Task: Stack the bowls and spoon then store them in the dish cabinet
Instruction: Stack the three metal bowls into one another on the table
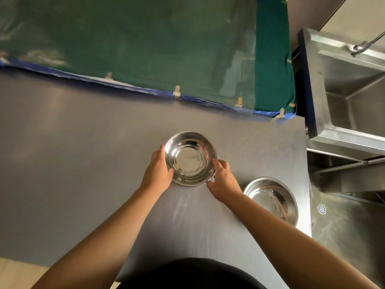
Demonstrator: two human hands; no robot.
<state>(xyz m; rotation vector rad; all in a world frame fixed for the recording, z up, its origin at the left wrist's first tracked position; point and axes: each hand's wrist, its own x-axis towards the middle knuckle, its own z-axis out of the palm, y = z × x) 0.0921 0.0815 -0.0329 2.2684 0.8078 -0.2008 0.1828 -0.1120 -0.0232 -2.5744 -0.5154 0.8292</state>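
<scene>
nearest the camera, a dark garment (193,274) fills the bottom edge, with two bare forearms reaching forward over the grey table (73,163). the left hand (158,172) is curved against the left side of a steel bowl (190,158), fingers wrapped along its rim and wall. the right hand (224,180) is on the bowl's near right side, fingers partly curled with the tips touching the rim. both hands cup the bowl between them; whether it sits on the table or is just lifted cannot be told. a second steel bowl (270,200) stands upright near the table's right edge, just beside the right forearm and apart from the first. past the bowls, a green cloth-covered board (145,42) with blue edging and small clips lies along the far side. to the right is a steel sink (352,90) and a floor drain (321,209). no writing or labels can be read anywhere.
</scene>
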